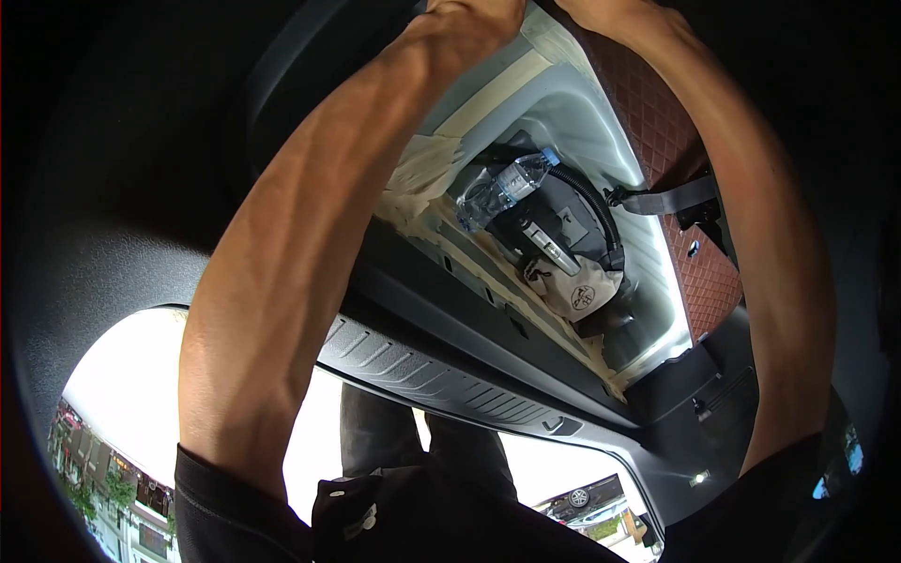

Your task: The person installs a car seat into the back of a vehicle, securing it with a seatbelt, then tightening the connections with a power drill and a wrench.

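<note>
Both of my bare arms reach up to the top edge of the view. My left hand [477, 11] is cut off by that edge, with only its wrist side showing beside the pale taped panel [493, 89]. Just right of it, my right hand [610, 13] is likewise cut off, near the brown quilted panel [648, 103]. The fingers of both hands are out of sight, so what they touch or hold is hidden. Below them lies an open metal well [563, 103] with masking tape along its edges.
In the well lie a plastic bottle [526, 178], a silver and black tool [551, 247], a black hose [601, 211] and a whitish cloth bag [582, 291]. A grey strap [671, 199] crosses the quilted panel. A black ribbed sill [422, 371] runs below the well.
</note>
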The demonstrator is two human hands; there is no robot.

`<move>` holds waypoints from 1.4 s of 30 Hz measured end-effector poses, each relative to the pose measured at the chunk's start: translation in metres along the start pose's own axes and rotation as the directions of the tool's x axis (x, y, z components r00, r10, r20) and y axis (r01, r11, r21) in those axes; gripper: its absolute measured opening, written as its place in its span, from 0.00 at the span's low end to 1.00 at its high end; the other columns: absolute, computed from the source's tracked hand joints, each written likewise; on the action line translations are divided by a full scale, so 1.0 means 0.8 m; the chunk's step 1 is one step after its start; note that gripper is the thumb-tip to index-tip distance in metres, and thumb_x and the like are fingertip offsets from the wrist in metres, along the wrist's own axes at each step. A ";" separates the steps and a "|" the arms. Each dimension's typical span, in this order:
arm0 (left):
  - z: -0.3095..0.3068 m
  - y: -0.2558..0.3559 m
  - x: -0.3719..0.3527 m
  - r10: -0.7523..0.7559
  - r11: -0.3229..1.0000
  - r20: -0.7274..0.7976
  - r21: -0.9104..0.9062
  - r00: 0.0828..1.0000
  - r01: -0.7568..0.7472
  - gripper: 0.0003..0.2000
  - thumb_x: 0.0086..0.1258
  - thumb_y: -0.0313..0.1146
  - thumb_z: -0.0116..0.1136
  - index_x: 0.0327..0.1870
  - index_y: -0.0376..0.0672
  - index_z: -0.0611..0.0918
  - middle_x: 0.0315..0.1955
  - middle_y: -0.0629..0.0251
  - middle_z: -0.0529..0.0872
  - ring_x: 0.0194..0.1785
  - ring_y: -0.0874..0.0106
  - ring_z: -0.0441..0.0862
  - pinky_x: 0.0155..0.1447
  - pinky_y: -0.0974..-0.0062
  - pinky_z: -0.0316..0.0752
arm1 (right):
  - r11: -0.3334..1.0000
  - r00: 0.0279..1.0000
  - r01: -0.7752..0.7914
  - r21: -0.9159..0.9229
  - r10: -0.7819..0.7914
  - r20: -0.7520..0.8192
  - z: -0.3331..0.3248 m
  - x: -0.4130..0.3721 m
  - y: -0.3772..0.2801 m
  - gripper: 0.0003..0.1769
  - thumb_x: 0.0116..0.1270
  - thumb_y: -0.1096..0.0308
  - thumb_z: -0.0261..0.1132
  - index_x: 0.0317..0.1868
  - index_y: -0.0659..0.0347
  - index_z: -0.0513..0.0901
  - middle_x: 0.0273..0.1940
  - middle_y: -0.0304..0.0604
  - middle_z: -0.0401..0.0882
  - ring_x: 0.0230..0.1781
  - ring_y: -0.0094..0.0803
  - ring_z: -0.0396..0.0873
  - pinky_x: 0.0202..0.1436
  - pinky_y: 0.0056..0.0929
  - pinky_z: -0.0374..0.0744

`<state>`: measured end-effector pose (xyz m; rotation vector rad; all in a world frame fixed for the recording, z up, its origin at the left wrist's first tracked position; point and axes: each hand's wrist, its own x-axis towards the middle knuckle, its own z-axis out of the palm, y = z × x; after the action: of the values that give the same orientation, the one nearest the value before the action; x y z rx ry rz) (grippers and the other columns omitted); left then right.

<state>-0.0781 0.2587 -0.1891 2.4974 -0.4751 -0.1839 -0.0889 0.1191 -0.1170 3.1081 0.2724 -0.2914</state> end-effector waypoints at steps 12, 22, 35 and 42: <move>0.001 -0.005 0.019 0.017 0.999 0.047 0.028 0.999 -0.018 0.12 0.81 0.31 0.45 0.55 0.43 0.83 0.52 0.49 0.85 0.58 0.50 0.85 0.62 0.58 0.81 | 0.997 0.996 0.072 0.036 -0.073 0.048 -0.011 -0.003 0.000 0.14 0.71 0.70 0.59 0.36 0.73 0.88 0.40 0.69 0.85 0.45 0.62 0.87 0.46 0.52 0.84; 0.008 -0.012 0.020 0.124 0.945 0.142 0.286 0.982 -0.161 0.11 0.81 0.29 0.47 0.56 0.45 0.82 0.50 0.52 0.84 0.54 0.55 0.87 0.60 0.62 0.83 | 0.956 0.973 -0.224 0.188 0.209 0.101 -0.022 -0.013 -0.015 0.16 0.73 0.65 0.58 0.51 0.66 0.88 0.53 0.66 0.85 0.54 0.62 0.85 0.57 0.56 0.82; 0.014 -0.021 0.018 0.405 0.638 0.213 0.631 0.889 -0.441 0.11 0.76 0.32 0.54 0.53 0.40 0.84 0.43 0.62 0.86 0.46 0.71 0.86 0.49 0.73 0.83 | 0.947 0.954 -0.291 0.138 0.277 0.116 0.017 -0.001 -0.009 0.16 0.72 0.65 0.60 0.44 0.68 0.89 0.46 0.71 0.85 0.49 0.65 0.86 0.54 0.57 0.84; 0.041 -0.033 0.017 0.474 0.586 0.142 0.685 0.869 -0.432 0.12 0.77 0.31 0.53 0.57 0.41 0.82 0.46 0.61 0.86 0.48 0.69 0.87 0.51 0.71 0.84 | 0.978 0.963 0.022 0.206 0.035 -0.268 0.055 0.002 0.012 0.09 0.64 0.74 0.62 0.36 0.72 0.87 0.40 0.69 0.85 0.44 0.64 0.85 0.50 0.56 0.83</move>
<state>-0.0655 0.2570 -0.2314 2.9647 -1.3666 0.3499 -0.0941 0.1089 -0.1608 3.3530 0.2485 0.1178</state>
